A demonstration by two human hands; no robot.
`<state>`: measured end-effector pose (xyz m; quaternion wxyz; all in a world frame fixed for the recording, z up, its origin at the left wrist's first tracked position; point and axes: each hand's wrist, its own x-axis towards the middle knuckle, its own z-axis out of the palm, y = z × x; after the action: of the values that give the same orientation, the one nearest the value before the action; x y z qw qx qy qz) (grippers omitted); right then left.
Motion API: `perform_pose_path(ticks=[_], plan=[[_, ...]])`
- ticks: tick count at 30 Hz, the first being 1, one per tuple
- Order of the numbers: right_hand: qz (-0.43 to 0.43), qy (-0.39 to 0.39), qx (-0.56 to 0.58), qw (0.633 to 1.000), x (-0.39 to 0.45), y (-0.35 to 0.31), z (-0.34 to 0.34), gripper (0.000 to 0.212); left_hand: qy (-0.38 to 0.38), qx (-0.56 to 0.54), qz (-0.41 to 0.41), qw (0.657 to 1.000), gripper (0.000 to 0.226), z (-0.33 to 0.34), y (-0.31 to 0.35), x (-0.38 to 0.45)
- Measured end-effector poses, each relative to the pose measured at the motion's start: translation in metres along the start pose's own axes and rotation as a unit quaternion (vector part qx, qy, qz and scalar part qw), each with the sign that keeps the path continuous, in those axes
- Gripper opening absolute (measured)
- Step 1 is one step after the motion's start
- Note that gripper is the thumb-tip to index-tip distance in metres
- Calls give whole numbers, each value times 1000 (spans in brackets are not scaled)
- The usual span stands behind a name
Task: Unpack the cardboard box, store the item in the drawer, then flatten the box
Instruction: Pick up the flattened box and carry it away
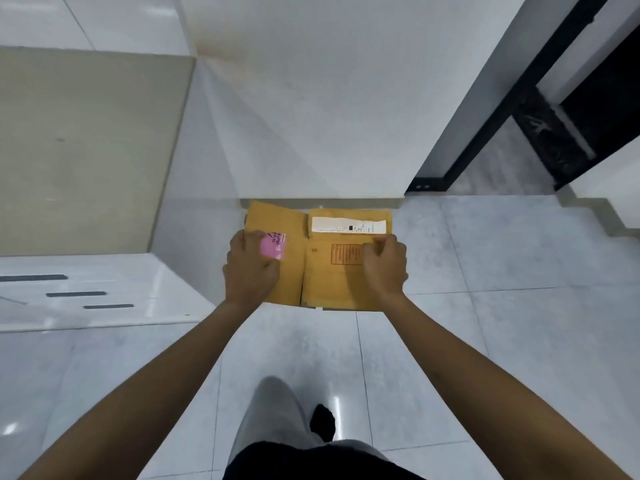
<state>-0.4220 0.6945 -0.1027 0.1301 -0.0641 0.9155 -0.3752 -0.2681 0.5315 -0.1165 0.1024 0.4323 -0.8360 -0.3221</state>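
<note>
The brown cardboard box is flat, two panels side by side with a crease between them. It sits low in front of me near the foot of the white wall; I cannot tell whether it touches the floor. My left hand grips the left panel beside a pink sticker. My right hand is closed on the right panel, below a torn white shipping label. No unpacked item shows.
A white cabinet with three dark handle slots stands at the left, with a beige panel behind it. A black door frame is at the right. My leg and foot are on the grey tiled floor.
</note>
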Motion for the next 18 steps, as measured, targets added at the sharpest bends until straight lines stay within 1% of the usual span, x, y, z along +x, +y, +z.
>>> perform_pose_path(ticks=[5,9,13,18], plan=[[-3,-44,-1,999,53,11,27,33,-16,36,-18,999,49,35,4,52],[8,-70,-13,997,109,18,60,35,-43,66,-64,995,50,71,-2,111],[26,-85,-40,995,178,26,109,34,-67,86,-107,988,47,115,-14,176],[28,-103,-66,992,257,47,186,37,-72,94,-143,983,45,181,-50,252]])
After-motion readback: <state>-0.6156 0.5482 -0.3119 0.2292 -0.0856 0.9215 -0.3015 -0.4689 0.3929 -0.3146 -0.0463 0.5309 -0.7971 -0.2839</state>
